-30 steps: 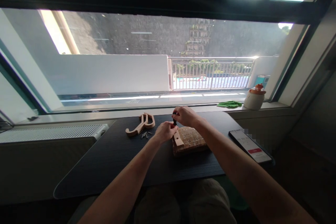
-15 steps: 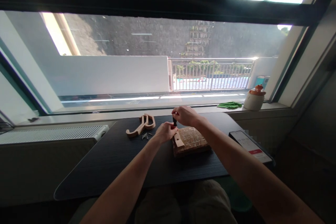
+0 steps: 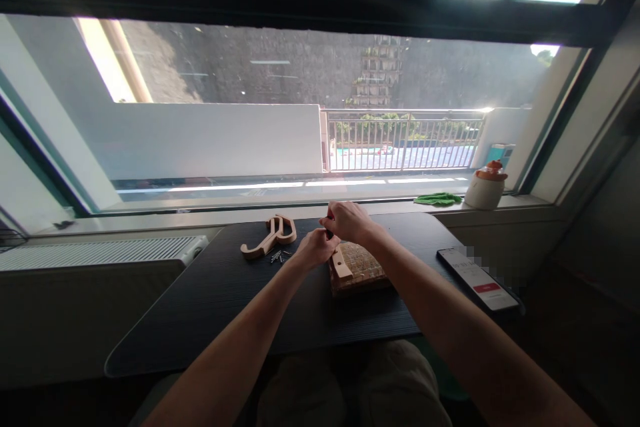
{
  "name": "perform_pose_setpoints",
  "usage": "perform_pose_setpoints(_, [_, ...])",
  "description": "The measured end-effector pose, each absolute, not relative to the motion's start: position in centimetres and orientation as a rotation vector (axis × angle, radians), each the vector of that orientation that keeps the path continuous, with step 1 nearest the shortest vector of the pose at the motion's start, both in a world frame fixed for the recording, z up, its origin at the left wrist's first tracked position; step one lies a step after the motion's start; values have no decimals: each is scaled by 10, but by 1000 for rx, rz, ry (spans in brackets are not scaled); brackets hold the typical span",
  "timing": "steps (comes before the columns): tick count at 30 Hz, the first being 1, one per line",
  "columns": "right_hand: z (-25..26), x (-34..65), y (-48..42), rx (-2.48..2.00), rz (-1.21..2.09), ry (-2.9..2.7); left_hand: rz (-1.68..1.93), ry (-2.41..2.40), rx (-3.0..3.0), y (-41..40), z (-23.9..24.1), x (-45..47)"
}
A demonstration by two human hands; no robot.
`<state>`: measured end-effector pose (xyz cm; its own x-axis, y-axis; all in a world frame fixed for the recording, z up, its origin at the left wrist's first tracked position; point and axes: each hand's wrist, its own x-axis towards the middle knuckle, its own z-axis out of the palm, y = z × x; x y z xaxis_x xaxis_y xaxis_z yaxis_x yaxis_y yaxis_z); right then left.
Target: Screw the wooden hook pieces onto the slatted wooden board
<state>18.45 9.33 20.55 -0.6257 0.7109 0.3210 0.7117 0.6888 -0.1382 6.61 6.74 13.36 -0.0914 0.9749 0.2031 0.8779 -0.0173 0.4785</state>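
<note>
My right hand (image 3: 347,219) is closed around a small screwdriver (image 3: 329,234), of which only part of the dark handle shows. It stands over the far end of a light wooden strip (image 3: 342,265) with a hole in it. That strip lies along the left edge of a brown woven, box-like piece (image 3: 369,263). At the strip's far end, my left hand (image 3: 317,247) is closed, with its fingertips just under the screwdriver. What those fingertips pinch is hidden. Two curved wooden pieces (image 3: 270,240) rest to the left, beside several loose screws (image 3: 280,256).
Everything sits on a dark table (image 3: 215,307) below a window. A phone (image 3: 477,279) lies at its right edge. On the sill are a green cloth (image 3: 437,199) and a white jar with an orange top (image 3: 486,187). A radiator (image 3: 100,255) stands left.
My right hand has turned and shifted slightly left, covering more of the screwdriver handle. My left hand stays at the strip's far end.
</note>
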Motion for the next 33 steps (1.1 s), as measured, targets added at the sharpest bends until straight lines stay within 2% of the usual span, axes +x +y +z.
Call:
perform_pose_setpoints(4, [207,186,94,-1183,17,-2546,731,2015,1997,69,135,65])
perform_pose_setpoints(12, [211,202,98,-913,29,-2675,661,2019,2004,74,143,68])
perform_pose_setpoints(21, [203,206,100,-990,-3,-2671,578,2117,1932,74,160,74])
perform_pose_setpoints(33, [205,199,100,-1094,-44,-2624,632,1908,1933,73,153,73])
